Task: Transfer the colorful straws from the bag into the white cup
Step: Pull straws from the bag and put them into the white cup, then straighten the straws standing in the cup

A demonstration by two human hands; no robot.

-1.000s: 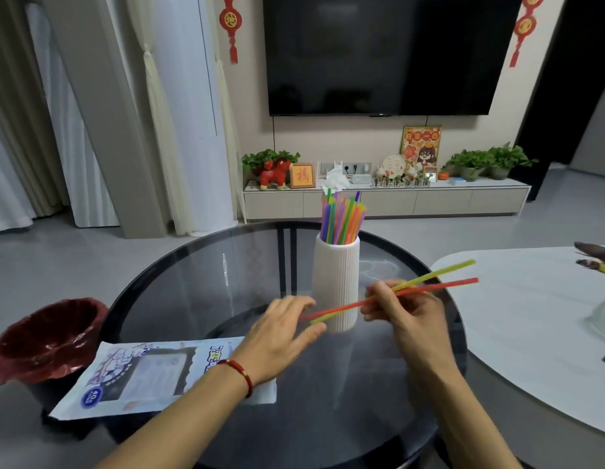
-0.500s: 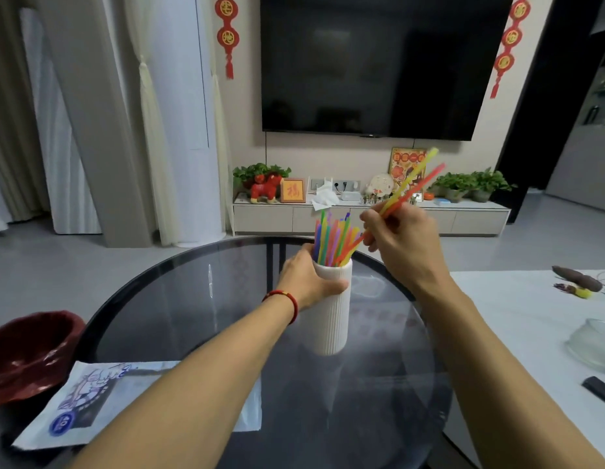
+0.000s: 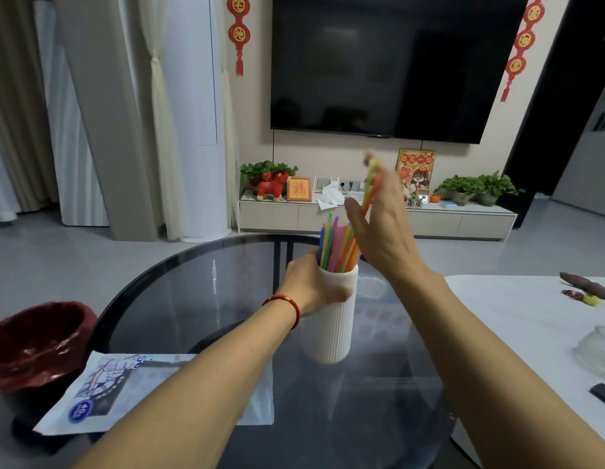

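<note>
left hand (image 3: pixel 312 286) grips white cup (image 3: pixel 336 328) | right hand (image 3: pixel 382 231) holds straws (image 3: pixel 371 187) above it

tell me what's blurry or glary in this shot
Head view: the right hand and the two straws it holds are motion-smeared; the left hand and cup are sharp. The glass table carries pale reflections; wide-angle bending tilts the curtains at left.

My one camera, head-worn, wide-angle, looking forward and slightly down over my arms, close above the round glass table (image 3: pixel 179 299), cup (image 3: pixel 336 330) near centre, television (image 3: pixel 389 62) on the far wall, white table (image 3: pixel 517 319) at right
</note>
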